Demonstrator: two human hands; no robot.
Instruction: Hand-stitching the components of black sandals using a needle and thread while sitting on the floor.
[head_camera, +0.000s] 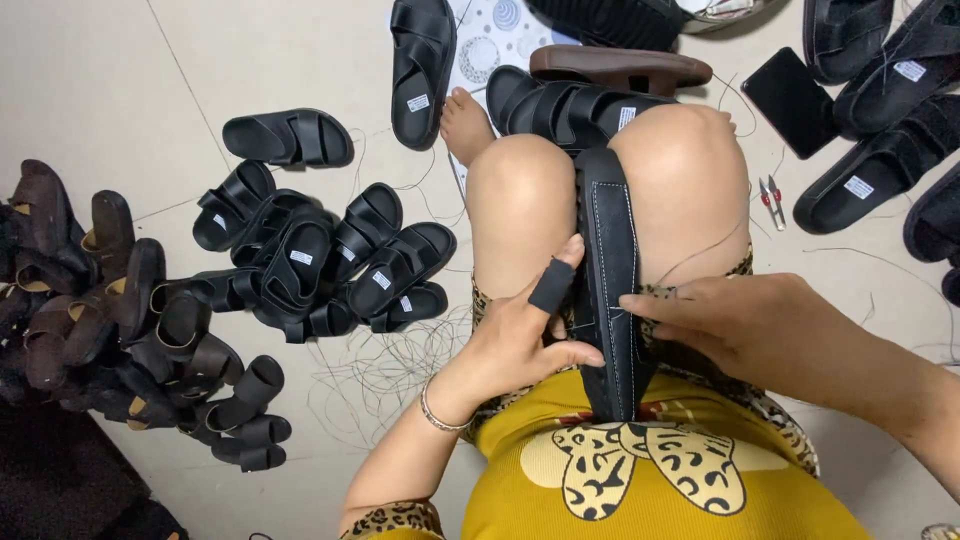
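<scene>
The floor (250, 60) is pale and smooth, and it has shoes all over it. A big pile of black sandals (320, 255) lies to the left of the person's knees. Further left sits a heap of dark brown sandal parts (90, 310). More black sandals (880, 110) lie at the top right. A brown sole (620, 68) rests on top of other sandals just past the knees. A black flat phone (792, 100) lies on the floor near the right knee.

The person sits with both knees up and wears a yellow shirt (640, 490). A black sandal sole (610, 290) stands on its edge, squeezed between the two knees. It has a line of pale stitches along it.

The left hand (525, 335) rests against the left side of the sole and holds it steady. Its thumb wears a black finger cover (551, 286). A thin silver bracelet (437, 412) is on that wrist. The right hand (740, 325) touches the right side of the sole, with fingers pinched together at the stitching. A thin thread (700, 250) runs from there up over the right knee.

Loose thread (380, 370) lies in a tangle on the floor by the left arm. Small red-handled snips (771, 200) lie on the floor to the right.
</scene>
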